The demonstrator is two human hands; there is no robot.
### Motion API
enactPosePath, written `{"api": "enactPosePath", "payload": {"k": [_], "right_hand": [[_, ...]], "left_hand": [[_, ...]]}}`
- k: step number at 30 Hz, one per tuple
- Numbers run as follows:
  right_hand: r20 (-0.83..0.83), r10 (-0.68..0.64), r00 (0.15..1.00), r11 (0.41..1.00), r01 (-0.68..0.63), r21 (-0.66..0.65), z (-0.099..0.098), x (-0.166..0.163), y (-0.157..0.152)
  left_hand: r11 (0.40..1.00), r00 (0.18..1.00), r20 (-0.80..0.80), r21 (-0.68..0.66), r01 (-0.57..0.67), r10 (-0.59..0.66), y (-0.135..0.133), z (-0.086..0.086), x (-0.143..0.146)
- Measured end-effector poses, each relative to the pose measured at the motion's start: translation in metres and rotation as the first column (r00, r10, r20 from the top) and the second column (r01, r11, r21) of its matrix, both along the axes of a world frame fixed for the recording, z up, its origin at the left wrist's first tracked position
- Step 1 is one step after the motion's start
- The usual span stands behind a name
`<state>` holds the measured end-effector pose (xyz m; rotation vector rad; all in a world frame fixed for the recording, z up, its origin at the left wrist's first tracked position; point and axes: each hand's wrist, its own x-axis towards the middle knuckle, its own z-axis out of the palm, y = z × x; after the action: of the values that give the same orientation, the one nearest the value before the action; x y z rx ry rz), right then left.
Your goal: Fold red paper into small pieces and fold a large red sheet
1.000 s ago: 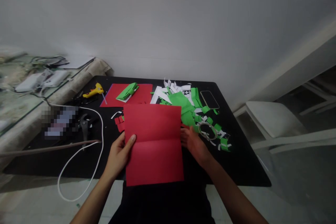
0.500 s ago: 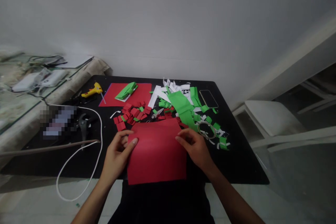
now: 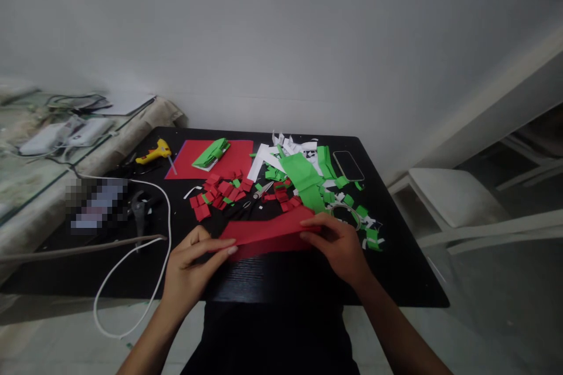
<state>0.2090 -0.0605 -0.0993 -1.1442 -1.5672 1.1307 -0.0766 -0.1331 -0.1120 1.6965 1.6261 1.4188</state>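
A sheet of red paper [image 3: 268, 236] stretches between both hands above the front of the black table [image 3: 250, 281]. It is bent lengthwise, so only a narrow band of it shows. My left hand [image 3: 189, 263] pinches its left end between thumb and fingers. At the right end, my right hand [image 3: 336, 243] grips it the same way. Just beyond the paper lie scissors [image 3: 263, 190], partly among scraps. Small folded red paper pieces [image 3: 224, 190] are heaped behind my left hand. A large green paper piece [image 3: 303, 176] lies behind my right hand, over white cuttings.
A yellow glue gun [image 3: 155, 152] and a red sheet [image 3: 185, 158] bearing a folded green bundle [image 3: 212, 153] lie at the back left. Pliers [image 3: 139, 214] and a looping white cable [image 3: 169, 211] are on the left. A phone [image 3: 348, 165] and a tape ring [image 3: 345, 215] are on the right.
The red sheet, earlier spread flat and facing me, is now bent into a narrow band. Its lower edge has come up, baring the table front and the scissors' handles.
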Motion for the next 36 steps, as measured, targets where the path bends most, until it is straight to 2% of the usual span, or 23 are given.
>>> {"api": "enactPosePath", "payload": {"k": [2,4,6,8,10,12,14,18,21,24,27,29,32,36], "right_hand": [[-0.048,-0.027,0.998,1.0,0.028,0.007,0.004,0.0,0.0],[-0.089,-0.066,0.994,0.997,0.069,0.029,0.011,0.001,0.0],[-0.109,-0.063,0.992,0.997,0.067,0.036,0.02,0.002,0.001],[-0.127,0.001,0.992,1.0,-0.001,0.006,0.03,0.002,0.004],[-0.138,0.102,0.985,0.995,-0.104,-0.009,0.041,-0.001,0.009],[-0.123,0.236,0.964,0.971,-0.24,-0.018,0.05,-0.009,0.017],[-0.146,0.394,0.907,0.915,-0.402,-0.025,0.058,-0.018,0.025],[-0.172,0.556,0.813,0.826,-0.563,0.009,0.06,-0.033,0.041],[-0.114,0.574,0.811,0.818,-0.575,0.031,0.053,-0.034,0.048],[0.017,0.553,0.833,0.832,-0.553,0.051,0.042,-0.031,0.052],[0.208,0.455,0.866,0.87,-0.482,0.102,0.024,-0.032,0.053],[0.354,0.296,0.887,0.899,-0.384,0.211,0.007,-0.034,0.05],[0.506,0.185,0.842,0.86,-0.388,0.332,-0.024,-0.036,0.036],[0.591,0.164,0.79,0.855,-0.412,0.314,-0.058,-0.034,0.008]], "left_hand": [[0.999,0.999,-0.03,0.021,0.037,-0.037,-0.004,0.005,0.001],[0.988,0.987,-0.058,-0.009,0.151,-0.152,-0.009,0.012,0.0],[0.936,0.938,-0.037,-0.089,0.34,-0.344,-0.014,0.02,0.0],[0.858,0.869,0.032,-0.142,0.494,-0.495,-0.014,0.029,0.001],[0.838,0.851,0.06,-0.149,0.525,-0.522,-0.006,0.037,0.005],[0.866,0.877,0.046,-0.138,0.48,-0.478,0.009,0.043,0.013],[0.882,0.89,0.056,-0.117,0.456,-0.452,0.027,0.048,0.022],[0.835,0.848,0.161,-0.157,0.527,-0.505,0.057,0.051,0.039],[0.833,0.86,0.24,-0.233,0.502,-0.451,0.066,0.049,0.042],[0.827,0.886,0.196,-0.318,0.463,-0.421,0.073,0.045,0.037],[0.807,0.886,0.053,-0.392,0.442,-0.46,0.082,0.036,0.031],[0.815,0.885,-0.056,-0.42,0.398,-0.461,0.087,0.025,0.029],[0.829,0.869,-0.179,-0.436,0.35,-0.461,0.09,0.004,0.031],[0.903,0.835,-0.376,-0.315,0.292,-0.401,0.076,-0.022,0.034]]}}
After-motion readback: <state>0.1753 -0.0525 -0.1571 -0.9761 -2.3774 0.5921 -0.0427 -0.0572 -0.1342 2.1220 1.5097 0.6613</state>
